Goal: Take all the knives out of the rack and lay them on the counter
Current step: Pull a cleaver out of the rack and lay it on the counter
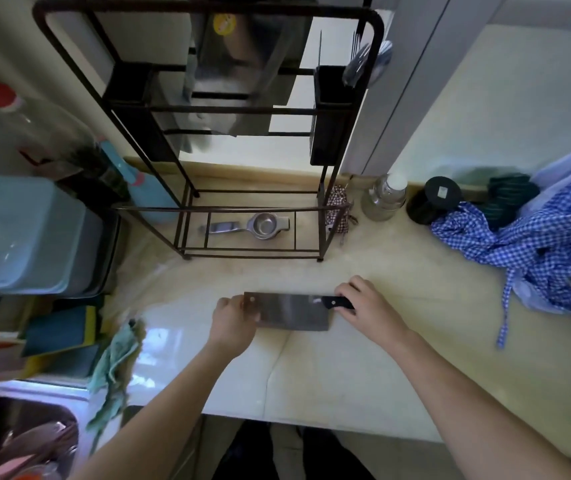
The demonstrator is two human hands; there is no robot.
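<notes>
A wide steel cleaver (292,311) with a black handle lies flat just above the pale counter (363,368), in front of the black wire rack (207,109). My right hand (368,308) grips its handle at the right end. My left hand (233,323) holds the blade's far left end between thumb and fingers. Up in the rack another broad blade (249,81) hangs with a yellow sticker; smaller blades sit blurred to its left.
A metal strainer (252,226) lies on the rack's bottom shelf. A blue checked cloth (536,244), a glass jar (384,197) and a dark jar (433,200) sit to the right. A teal rag (117,362), a blue tub (24,237) and the sink (17,441) are on the left.
</notes>
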